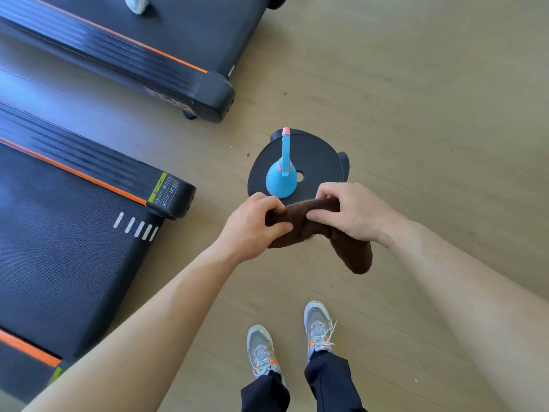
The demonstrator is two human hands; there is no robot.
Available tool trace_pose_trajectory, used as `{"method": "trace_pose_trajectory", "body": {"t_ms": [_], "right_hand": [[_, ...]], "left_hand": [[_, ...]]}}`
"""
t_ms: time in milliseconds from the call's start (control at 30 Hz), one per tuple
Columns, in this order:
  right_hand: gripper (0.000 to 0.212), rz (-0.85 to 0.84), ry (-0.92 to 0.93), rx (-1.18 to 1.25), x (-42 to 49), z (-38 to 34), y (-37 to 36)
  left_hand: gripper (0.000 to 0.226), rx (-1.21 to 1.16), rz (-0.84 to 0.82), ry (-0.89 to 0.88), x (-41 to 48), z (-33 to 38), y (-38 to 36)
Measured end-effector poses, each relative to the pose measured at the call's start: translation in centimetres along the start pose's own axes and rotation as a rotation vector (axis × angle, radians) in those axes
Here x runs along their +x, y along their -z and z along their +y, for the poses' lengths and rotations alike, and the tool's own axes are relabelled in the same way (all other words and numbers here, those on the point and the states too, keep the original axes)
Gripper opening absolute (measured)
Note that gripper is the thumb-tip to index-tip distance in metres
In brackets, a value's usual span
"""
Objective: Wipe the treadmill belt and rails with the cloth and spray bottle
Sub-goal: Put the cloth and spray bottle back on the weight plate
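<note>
Grip: left hand [255, 224] and right hand [347, 212] both clamp the brown cloth [353, 254], pinching its 9 and 3 o'clock ends; a tail hangs loose.
Spray bottle [280, 176]: blue, upright on a round black stool [320, 156], just past the hands at 12 o'clock, no hand on it.
Treadmill: belt [59, 233] and orange-edged rail [89, 165] lie at 9 o'clock, well apart from the cloth.
Progress: seemingly the start; spraying and wiping both look still to do.

Open rightward, hemmed leftward.
Blocked at near edge of the stool [320, 156] by the upright spray bottle [280, 178]; treadmill [175, 200] corner left, bare floor [430, 129] right.
</note>
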State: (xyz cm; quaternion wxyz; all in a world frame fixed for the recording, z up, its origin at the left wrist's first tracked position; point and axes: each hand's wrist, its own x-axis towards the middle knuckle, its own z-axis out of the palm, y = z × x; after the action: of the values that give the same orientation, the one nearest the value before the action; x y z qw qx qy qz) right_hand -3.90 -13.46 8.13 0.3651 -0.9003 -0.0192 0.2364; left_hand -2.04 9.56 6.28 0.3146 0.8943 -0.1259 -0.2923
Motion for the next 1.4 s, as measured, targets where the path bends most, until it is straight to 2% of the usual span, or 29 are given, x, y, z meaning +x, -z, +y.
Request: {"method": "trace_pose_trajectory", "body": {"t_ms": [67, 133, 267, 367, 467, 533, 633, 767, 967, 1100, 1233, 1300, 1400], "right_hand": [[0.012, -0.039, -0.023, -0.039, -0.4, -0.1, 0.6], [0.017, -0.101, -0.073, -0.123, -0.9, 0.2, 1.5], [0.013, -0.227, -0.048, -0.434, -1.6, 2.0, 2.2], [0.020, -0.205, -0.025, -0.552, -1.8, 3.2, 1.7], [0.008, -0.192, -0.089, -0.601, -1.8, 4.5, 1.6], [0.018, -0.206, -0.126, -0.556, -2.0, 5.7, 1.5], [0.034, -0.209, -0.083, -0.478, -2.7, 6.5, 0.7], [0.028, -0.188, -0.180, -0.144, -3.8, 5.7, 0.4], [0.015, -0.205, -0.249, 0.005, -3.9, 6.9, 0.8], [0.012, -0.105, -0.300, 0.134, -3.3, 7.3, 0.7], [0.016, 0.092, -0.384, 0.314, -2.9, 6.3, -0.3], [0.016, 0.161, -0.412, 0.382, -2.6, 4.9, -1.7], [0.013, 0.209, -0.369, 0.356, -2.2, 2.5, -4.3]], "left_hand": [[0.016, -0.042, 0.087, 0.002, -0.3, 0.6, 0.1], [0.016, -0.083, 0.135, 0.017, -0.8, 1.0, 0.7], [0.019, -0.023, 0.121, 0.004, -1.3, 2.1, 1.5], [0.019, 0.001, 0.092, 0.014, -1.2, 2.8, 1.7], [0.017, 0.035, 0.096, 0.049, -1.3, 2.3, 2.2], [0.014, 0.034, 0.104, 0.083, -1.3, 1.6, 2.6], [0.012, 0.020, 0.082, 0.142, -1.4, 0.5, 2.8], [0.010, -0.014, 0.142, 0.191, -1.0, -1.1, 2.9], [0.021, -0.027, 0.135, 0.254, -0.6, -2.8, 3.1], [0.016, -0.035, 0.134, 0.335, -0.6, -3.3, 2.8], [0.013, -0.174, 0.083, 0.437, -0.9, -1.9, 1.1], [0.010, -0.238, 0.033, 0.427, -1.1, -0.2, -0.6], [0.011, -0.325, -0.022, 0.359, -1.1, 2.5, -3.5]]}}
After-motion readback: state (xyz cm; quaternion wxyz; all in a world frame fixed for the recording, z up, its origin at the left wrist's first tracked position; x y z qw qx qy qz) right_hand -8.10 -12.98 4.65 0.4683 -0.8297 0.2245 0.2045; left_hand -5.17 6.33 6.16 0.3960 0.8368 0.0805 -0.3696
